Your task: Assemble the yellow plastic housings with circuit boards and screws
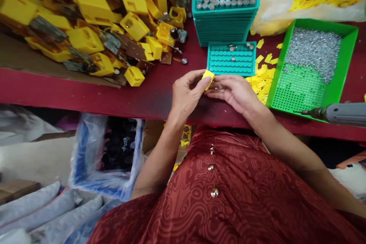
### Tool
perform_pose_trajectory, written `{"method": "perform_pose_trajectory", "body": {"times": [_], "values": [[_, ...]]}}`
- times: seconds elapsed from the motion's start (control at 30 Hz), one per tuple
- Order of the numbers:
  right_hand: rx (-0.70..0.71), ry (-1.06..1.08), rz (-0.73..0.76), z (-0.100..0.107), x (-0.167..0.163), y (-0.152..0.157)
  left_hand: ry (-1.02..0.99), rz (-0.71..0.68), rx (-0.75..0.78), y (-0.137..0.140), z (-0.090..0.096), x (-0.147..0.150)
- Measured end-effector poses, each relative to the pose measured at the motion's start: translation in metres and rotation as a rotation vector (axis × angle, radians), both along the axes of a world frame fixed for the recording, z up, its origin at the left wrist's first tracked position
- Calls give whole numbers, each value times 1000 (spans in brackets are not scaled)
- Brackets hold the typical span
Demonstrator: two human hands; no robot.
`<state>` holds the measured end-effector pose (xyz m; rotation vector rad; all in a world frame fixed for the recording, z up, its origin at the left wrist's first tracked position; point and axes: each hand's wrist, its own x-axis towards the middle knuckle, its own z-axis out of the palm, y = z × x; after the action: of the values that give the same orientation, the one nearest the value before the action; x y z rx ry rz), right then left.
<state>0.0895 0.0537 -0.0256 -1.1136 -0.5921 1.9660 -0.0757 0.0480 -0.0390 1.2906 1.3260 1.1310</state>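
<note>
My left hand (185, 92) pinches a small yellow plastic housing (209, 77) between thumb and fingers, just above the front edge of the table. Close against it, my right hand (238, 93) has its fingers curled beside the housing. A small shiny disc, which looks like a button cell (216, 89), shows among the right fingers. Directly beyond both hands lies a shallow teal tray (231, 69) with a few button cells (233, 59) in its slots. Behind it stands a stack of teal trays (221, 26), the top one filled with rows of silver cells.
Yellow housings with circuit boards and wires (85, 40) are heaped at the left. Small yellow tabs (261, 82) lie right of the tray, beside a green basket (347, 51) of screws. A power screwdriver (343, 113) reaches over its front edge. A plastic bag (271, 11) holds more yellow tabs.
</note>
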Motion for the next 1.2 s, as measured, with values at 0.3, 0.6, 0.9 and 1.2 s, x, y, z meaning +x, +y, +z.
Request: {"method": "perform_pose_trajectory", "body": {"times": [0.3, 0.6, 0.9, 1.2], "values": [[20, -33, 28, -3, 5, -5, -417, 13, -330, -2, 6, -16], [202, -145, 31, -8, 16, -17, -596, -44, -444, -18, 16, -13], [239, -226, -38, -6, 23, -22, -615, -47, -429, -24, 17, -8], [410, -420, -24, -10, 23, -17, -679, -18, -482, -28, 14, -9]]}}
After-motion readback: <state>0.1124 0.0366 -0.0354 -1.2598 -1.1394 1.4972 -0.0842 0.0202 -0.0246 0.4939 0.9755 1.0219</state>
